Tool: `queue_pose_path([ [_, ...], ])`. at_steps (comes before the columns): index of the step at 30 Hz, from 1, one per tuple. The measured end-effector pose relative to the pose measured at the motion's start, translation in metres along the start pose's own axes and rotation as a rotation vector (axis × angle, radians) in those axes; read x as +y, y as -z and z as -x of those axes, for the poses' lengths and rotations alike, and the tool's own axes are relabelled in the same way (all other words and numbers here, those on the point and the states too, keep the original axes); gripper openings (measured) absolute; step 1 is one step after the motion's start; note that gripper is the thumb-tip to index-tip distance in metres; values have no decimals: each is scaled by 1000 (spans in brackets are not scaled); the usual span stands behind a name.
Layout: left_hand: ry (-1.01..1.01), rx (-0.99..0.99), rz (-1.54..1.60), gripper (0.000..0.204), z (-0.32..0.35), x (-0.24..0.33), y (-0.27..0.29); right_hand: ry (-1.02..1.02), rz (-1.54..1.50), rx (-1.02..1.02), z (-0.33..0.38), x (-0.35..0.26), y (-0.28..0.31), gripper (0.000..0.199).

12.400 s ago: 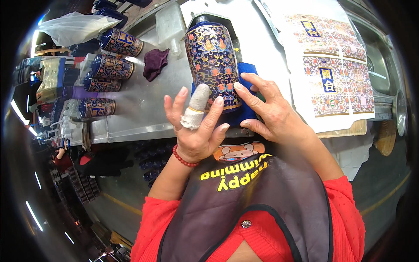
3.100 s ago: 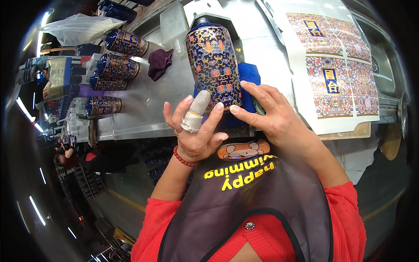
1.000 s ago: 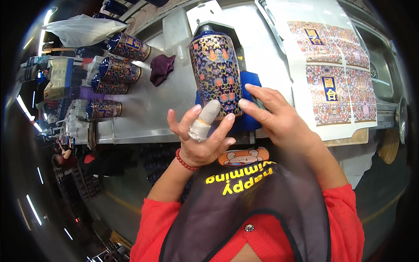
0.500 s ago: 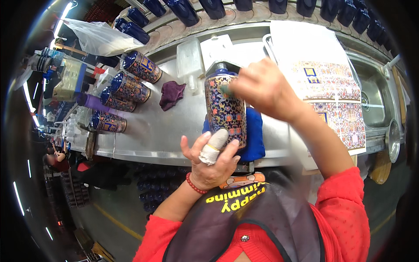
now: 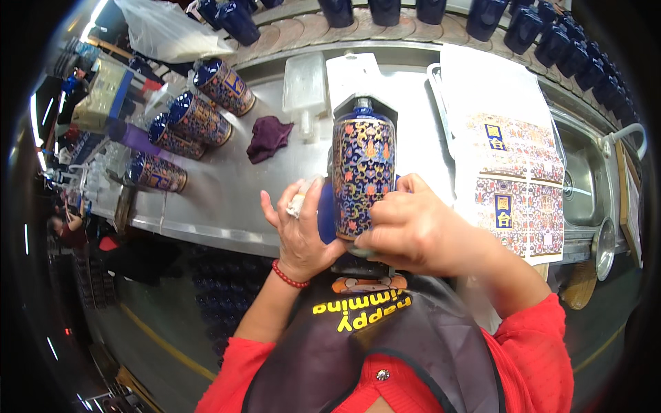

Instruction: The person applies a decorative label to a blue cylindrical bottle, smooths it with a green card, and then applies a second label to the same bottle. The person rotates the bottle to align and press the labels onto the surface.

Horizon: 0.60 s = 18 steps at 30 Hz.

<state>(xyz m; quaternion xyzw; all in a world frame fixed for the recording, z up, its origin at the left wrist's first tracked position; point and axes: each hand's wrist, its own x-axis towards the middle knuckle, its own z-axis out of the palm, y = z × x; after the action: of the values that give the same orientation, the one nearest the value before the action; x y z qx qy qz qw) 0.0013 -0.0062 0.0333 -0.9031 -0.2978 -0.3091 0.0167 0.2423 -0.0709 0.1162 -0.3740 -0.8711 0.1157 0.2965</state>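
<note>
A dark blue bottle (image 5: 363,172) with a colourful floral wrap lies in front of me, neck away, in a dark cradle (image 5: 385,109). My left hand (image 5: 301,230) is beside its base, fingers spread and thumb at the bottom edge. A whitish covering (image 5: 296,205) is on one of its fingers. My right hand (image 5: 427,224) is closed at the base's right side, pinching a small pale green piece (image 5: 359,251), mostly hidden. Blue cloth (image 5: 326,213) shows beside the bottle, partly covered.
Several wrapped bottles (image 5: 225,86) stand at left near a purple cloth (image 5: 268,139). A clear plastic box (image 5: 304,86) lies behind it. Floral printed sheets (image 5: 509,199) lie at right, before a sink (image 5: 582,172). Plain blue bottles (image 5: 485,19) line a conveyor (image 5: 406,34) at the back.
My right hand has moved down from the bottle's upper right side to its base with the green piece. My left hand has shifted left off the bottle's front.
</note>
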Motion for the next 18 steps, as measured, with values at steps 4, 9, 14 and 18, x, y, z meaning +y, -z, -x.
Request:
queue_pose_path([
  [4, -124, 55, -85, 104, -5, 4, 11, -392, -219, 598, -4, 29, -8, 16],
  [9, -20, 11, 11, 109, -10, 6, 3, 123, 118, 229, 8, -3, -16, 20],
  [14, 1, 2, 65, 112, -13, 3, 0, -375, -66, 487, 16, 14, -18, 18],
  [18, -40, -30, -105, 108, -16, 4, 8, -19, 155, 248, 25, 5, -23, 26],
])
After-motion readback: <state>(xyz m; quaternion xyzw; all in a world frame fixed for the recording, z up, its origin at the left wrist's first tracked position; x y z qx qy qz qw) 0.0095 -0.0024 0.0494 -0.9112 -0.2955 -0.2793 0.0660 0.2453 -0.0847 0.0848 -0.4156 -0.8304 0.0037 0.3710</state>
